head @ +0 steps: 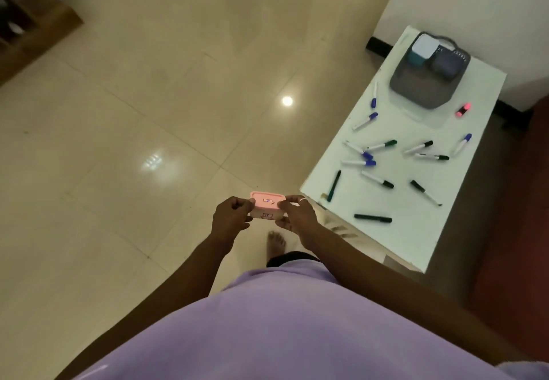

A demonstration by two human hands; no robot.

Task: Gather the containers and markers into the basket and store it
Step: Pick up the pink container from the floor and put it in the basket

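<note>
A small pink container (266, 206) with a pink lid is held in front of my body, over the floor. My left hand (230, 219) grips its left end and my right hand (297, 216) grips its right end. To my right stands a white table (413, 240). At its far end sits a grey basket (416, 88) holding a white-lidded teal container (423, 50) and a dark grey container (445, 64). Several markers lie scattered on the table, among them a blue-capped marker (366, 121), a dark green marker (372, 218) and a pink highlighter (463, 110).
Glossy cream floor tiles (178, 97) spread out ahead and to the left. A wooden piece of furniture (32, 32) stands at the far left. A white wall (475, 2) rises behind the table, and a reddish-brown surface (523, 216) lies to its right.
</note>
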